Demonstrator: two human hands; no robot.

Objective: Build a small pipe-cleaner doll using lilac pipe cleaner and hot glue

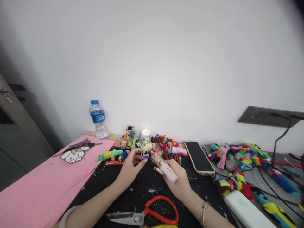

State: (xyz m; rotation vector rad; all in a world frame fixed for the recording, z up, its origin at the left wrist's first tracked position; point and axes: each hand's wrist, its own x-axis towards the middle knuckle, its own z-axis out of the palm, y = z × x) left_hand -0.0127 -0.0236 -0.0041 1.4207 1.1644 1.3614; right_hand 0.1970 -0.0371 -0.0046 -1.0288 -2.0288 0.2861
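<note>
In the middle of the mat, my left hand [131, 166] pinches a small round piece [144, 154] with dark blue, white and yellow on it. Its details are too small to make out. My right hand [177, 180] is wrapped round a pale pink hot glue gun [166, 169], whose brown-stained nozzle end points at the small piece. A narrow gap separates the two. Beneath my hands, red-handled scissors [152, 212] lie on the black mat [140, 193], blades toward the left.
Colourful fuzzy pipe-cleaner figures [111, 154] lie behind my hands, with more figures [244, 155] at right. A white paper cup [145, 136] and water bottle [98, 119] stand by the wall. Pink sheets [54, 177] lie left; a phone [199, 157], white power bank [247, 210] and cables right.
</note>
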